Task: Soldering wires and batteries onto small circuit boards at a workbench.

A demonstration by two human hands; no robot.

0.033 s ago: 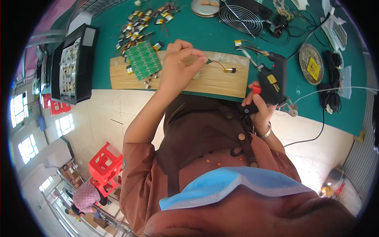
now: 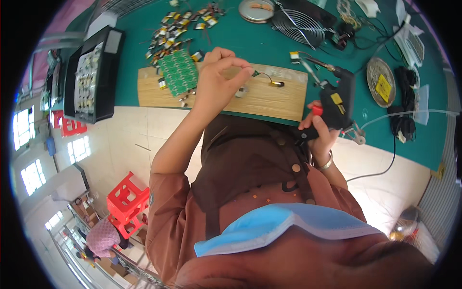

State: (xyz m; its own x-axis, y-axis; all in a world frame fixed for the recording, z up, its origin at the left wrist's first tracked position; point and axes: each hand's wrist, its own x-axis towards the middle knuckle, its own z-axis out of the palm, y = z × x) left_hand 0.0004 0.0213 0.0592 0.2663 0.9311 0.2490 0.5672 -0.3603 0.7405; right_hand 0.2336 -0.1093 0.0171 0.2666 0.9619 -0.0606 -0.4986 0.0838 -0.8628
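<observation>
Over the wooden board point(image 2: 281, 105), my left hand point(image 2: 219, 82) is closed in a pinch between thumb and forefinger. At its fingertips shows a small green circuit board point(image 2: 256, 74), from which thin wires run to a small battery point(image 2: 277, 84) with a black and yellow end. My right hand point(image 2: 321, 137) is wrapped round a black soldering gun point(image 2: 342, 94) with a red trigger, its tip pointing up and left beyond the board's right end. A panel of green circuit boards point(image 2: 177, 73) lies at the board's left, with small metal parts point(image 2: 184, 101) below it.
Loose small batteries point(image 2: 180, 29) are piled at the back left. A black tray point(image 2: 103, 79) of parts stands at the left edge. Behind are a fan with a wire guard point(image 2: 301, 28) and a round tin point(image 2: 256, 9); a metal dish point(image 2: 380, 82) and cables lie right.
The battery on the wires has turned and looks narrower. The whole view has shifted slightly; both hands keep their holds.
</observation>
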